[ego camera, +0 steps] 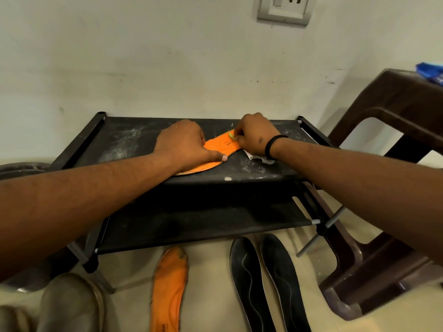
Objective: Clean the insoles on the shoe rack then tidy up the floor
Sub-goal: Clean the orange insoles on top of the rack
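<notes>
An orange insole (221, 147) lies on the dusty top shelf of the black shoe rack (124, 144). My left hand (184, 143) presses flat on its middle and heel, thumb along the near edge. At the insole's far tip, my right hand (255, 136) has its fingers curled round a small yellow-green thing (230, 134), most of which is hidden. A white crumpled tissue (260, 159) lies under my right wrist. On the floor in front of the rack lie a second orange insole (169, 293) and two black insoles (266, 283).
A brown plastic stool (383, 178) stands at the right, close to the rack, with a blue packet (431, 74) on top. Worn shoes (69, 305) sit at the bottom left on the floor. The wall behind carries a power socket (285, 9).
</notes>
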`<state>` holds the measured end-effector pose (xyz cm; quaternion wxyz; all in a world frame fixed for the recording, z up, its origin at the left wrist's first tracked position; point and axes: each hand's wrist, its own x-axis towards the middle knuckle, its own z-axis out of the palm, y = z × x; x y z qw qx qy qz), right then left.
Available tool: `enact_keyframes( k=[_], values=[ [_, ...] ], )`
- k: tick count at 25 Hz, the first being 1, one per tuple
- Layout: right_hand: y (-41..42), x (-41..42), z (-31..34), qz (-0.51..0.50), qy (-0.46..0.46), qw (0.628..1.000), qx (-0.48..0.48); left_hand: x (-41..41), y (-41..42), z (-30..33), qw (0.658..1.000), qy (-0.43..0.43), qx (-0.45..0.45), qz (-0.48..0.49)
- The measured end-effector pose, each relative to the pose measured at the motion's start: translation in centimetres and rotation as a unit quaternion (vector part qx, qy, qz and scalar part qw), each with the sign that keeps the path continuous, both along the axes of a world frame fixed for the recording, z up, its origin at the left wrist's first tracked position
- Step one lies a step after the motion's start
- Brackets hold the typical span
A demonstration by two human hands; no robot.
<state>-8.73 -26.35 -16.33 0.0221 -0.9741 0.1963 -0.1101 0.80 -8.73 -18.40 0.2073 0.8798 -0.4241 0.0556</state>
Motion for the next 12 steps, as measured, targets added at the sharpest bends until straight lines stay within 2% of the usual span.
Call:
enact_keyframes(
  k=[2,4,10,12],
  values=[
    [1.1,-1.1,0.1,0.074,0.006,0.995,0.065,-0.1,0.0,0.0,1.000,0.000,-0.006,0.000],
    [1.2,-1.5,0.2,0.100,0.013,0.993,0.062,-0.2,-0.1,0.0,1.000,-0.004,-0.007,-0.001],
    [-1.7,-0.5,0.4,-0.080,-0.005,0.997,-0.019,-0.2,-0.2,0.2,1.000,-0.006,0.007,-0.005],
    [-0.6,-0.1,0.1,-0.073,0.000,0.997,-0.025,-0.2,-0.2,0.2,1.000,-0.002,0.006,-0.005]
  ],
)
